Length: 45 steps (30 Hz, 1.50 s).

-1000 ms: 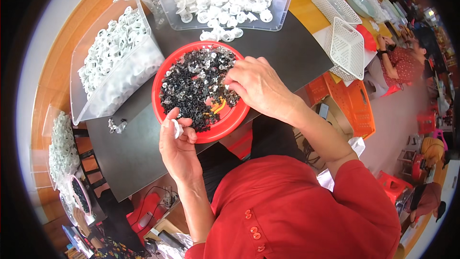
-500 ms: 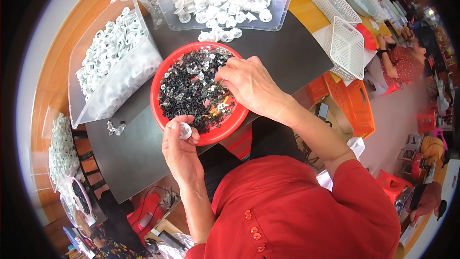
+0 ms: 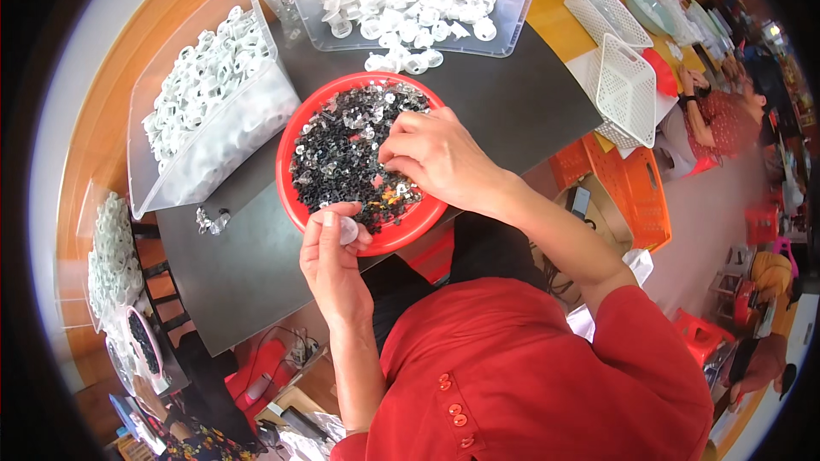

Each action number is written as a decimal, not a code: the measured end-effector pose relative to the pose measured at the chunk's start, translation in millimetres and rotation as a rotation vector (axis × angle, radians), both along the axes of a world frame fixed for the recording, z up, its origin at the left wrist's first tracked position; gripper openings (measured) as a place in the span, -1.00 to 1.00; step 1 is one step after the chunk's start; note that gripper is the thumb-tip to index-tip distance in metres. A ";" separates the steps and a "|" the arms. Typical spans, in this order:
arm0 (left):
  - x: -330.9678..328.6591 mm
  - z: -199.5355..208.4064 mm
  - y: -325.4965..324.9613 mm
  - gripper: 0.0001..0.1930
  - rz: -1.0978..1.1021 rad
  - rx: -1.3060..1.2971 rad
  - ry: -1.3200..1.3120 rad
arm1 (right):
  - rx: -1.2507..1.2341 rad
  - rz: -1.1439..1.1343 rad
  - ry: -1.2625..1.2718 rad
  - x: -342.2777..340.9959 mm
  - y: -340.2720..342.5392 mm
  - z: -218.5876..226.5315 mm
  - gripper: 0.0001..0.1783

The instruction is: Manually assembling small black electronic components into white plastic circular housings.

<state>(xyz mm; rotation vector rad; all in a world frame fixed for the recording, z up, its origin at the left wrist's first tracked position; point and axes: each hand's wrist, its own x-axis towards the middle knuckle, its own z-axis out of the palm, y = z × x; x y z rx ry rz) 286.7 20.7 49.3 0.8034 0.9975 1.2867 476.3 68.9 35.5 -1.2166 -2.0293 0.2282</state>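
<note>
A red round basin (image 3: 290,196) sits at the table's near edge, filled with small black and clear plastic pieces (image 3: 333,154) and a few orange bits. Between the thumb and fingers of my left hand (image 3: 331,260), over the basin's near left rim, is a small round whitish plastic part (image 3: 348,230). My right hand (image 3: 444,158) reaches in over the right side of the basin. Its fingers are pinched together at the pieces; whatever lies between the fingertips is hidden.
A clear bin of white plastic parts (image 3: 209,111) stands left of the basin, another clear tub (image 3: 521,0) with similar parts behind it. Loose clear pieces (image 3: 212,220) lie on the dark table (image 3: 248,265). White baskets (image 3: 628,90) and an orange crate (image 3: 636,196) are at right; a person (image 3: 726,119) sits beyond.
My right hand has dipped slightly lower among the pieces, fingers drawn closer together. The round part in my left hand has turned and shows less of its face. The whole view has shifted slightly.
</note>
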 end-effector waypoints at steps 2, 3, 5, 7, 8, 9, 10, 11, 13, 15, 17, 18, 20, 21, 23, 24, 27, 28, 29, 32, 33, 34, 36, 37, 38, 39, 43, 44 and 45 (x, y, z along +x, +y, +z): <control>4.7 -1.5 0.4 -0.79 -0.011 0.012 0.057 | -0.101 0.108 0.244 -0.3 -3.2 5.0 -0.91; 7.8 -1.3 1.1 -0.80 -0.031 0.024 0.116 | -0.100 0.109 0.245 -0.1 -6.1 10.2 -0.91; 9.5 -1.6 1.2 -0.85 -0.045 0.041 0.124 | -0.215 0.195 0.501 -4.8 -11.8 20.6 -0.92; 13.2 -2.6 0.9 -0.86 -0.019 0.115 0.181 | -0.292 0.210 0.575 -8.2 -15.5 25.2 -0.95; 13.8 -2.4 0.5 -0.85 -0.014 0.118 0.173 | -0.485 0.239 0.725 -9.3 -16.8 26.8 -0.94; 15.1 -2.1 0.2 -0.85 -0.012 0.119 0.174 | -0.680 0.267 0.872 -10.2 -17.7 27.5 -0.92; 17.5 -1.9 0.0 -0.85 0.005 0.148 0.243 | -0.680 0.268 0.872 -10.8 -18.1 26.1 -0.92; 19.5 -1.5 -0.5 -0.85 0.023 0.177 0.312 | -0.741 0.288 0.962 -11.7 -18.1 23.2 -0.90; 20.2 -1.8 -2.5 -0.85 0.011 0.190 0.309 | -0.803 0.309 1.053 -13.3 -17.9 18.1 -0.87; 20.0 -6.6 -2.5 -0.87 0.030 0.224 0.374 | -0.895 0.298 1.146 -14.5 -17.9 14.7 -0.82; 20.4 -7.6 -2.1 -0.87 0.056 0.273 0.445 | -0.951 0.282 1.182 -15.1 -18.9 16.0 -0.81; 20.5 -7.6 -2.0 -0.87 0.082 0.321 0.516 | -1.008 0.265 1.216 -15.5 -19.5 16.5 -0.80; 19.7 -7.9 -1.4 -0.88 0.087 0.335 0.551 | -0.990 0.263 1.224 -17.2 -20.4 14.8 -0.80; 19.5 -8.1 -1.3 -0.88 0.092 0.349 0.586 | -0.972 0.263 1.231 -18.3 -20.6 14.0 -0.80; 20.0 -3.6 -2.4 -0.89 0.067 0.259 0.490 | -0.938 0.249 1.220 -20.1 -20.5 12.7 -0.80; 20.3 -2.1 -2.7 -0.91 0.045 0.168 0.394 | -0.904 0.237 1.207 -20.7 -20.6 12.1 -0.80; 17.2 -1.2 -1.9 -0.89 0.033 0.065 0.139 | -0.872 0.232 1.162 -23.4 -21.9 13.2 -0.82; 17.2 -1.7 -1.5 -0.89 0.032 0.065 0.139 | -0.872 0.232 1.162 -23.7 -22.1 13.2 -0.82; 17.2 -2.2 -1.0 -0.88 0.029 0.060 0.113 | -0.839 0.241 1.121 -24.0 -22.2 13.5 -0.83; 16.3 -2.3 1.8 -0.86 0.021 0.020 0.038 | -0.796 0.256 1.066 -23.8 -23.0 17.2 -0.85; 15.6 -2.1 2.6 -0.86 0.016 -0.017 -0.013 | -0.785 0.262 1.053 -23.2 -23.5 19.2 -0.86; 14.7 -1.6 2.8 -0.86 0.016 -0.017 -0.013 | -0.785 0.262 1.054 -22.6 -23.9 20.7 -0.86; 13.4 -0.1 2.7 -0.84 -0.011 -0.014 -0.023 | -0.696 0.229 0.894 -21.3 -24.8 24.0 -0.89; 13.1 0.5 2.5 -0.84 -0.010 -0.015 -0.023 | -0.696 0.230 0.895 -21.5 -25.8 27.3 -0.89; 12.7 1.1 2.2 -0.85 -0.015 -0.010 -0.023 | -0.595 0.180 0.789 -22.0 -27.3 31.3 -0.90; 12.4 1.6 1.9 -0.85 -0.019 -0.005 -0.023 | -0.493 0.131 0.684 -22.4 -28.2 33.2 -0.92; 12.7 2.4 1.2 -0.87 -0.033 0.022 -0.026 | -0.487 0.136 0.683 -21.4 -28.0 31.1 -0.92; 12.4 1.3 0.7 -0.88 -0.041 0.062 -0.006 | -0.364 0.167 0.663 -21.9 -27.2 27.1 -0.93; 12.1 0.6 0.4 -0.88 -0.049 0.103 0.014 | -0.241 0.197 0.641 -22.2 -26.8 25.0 -0.93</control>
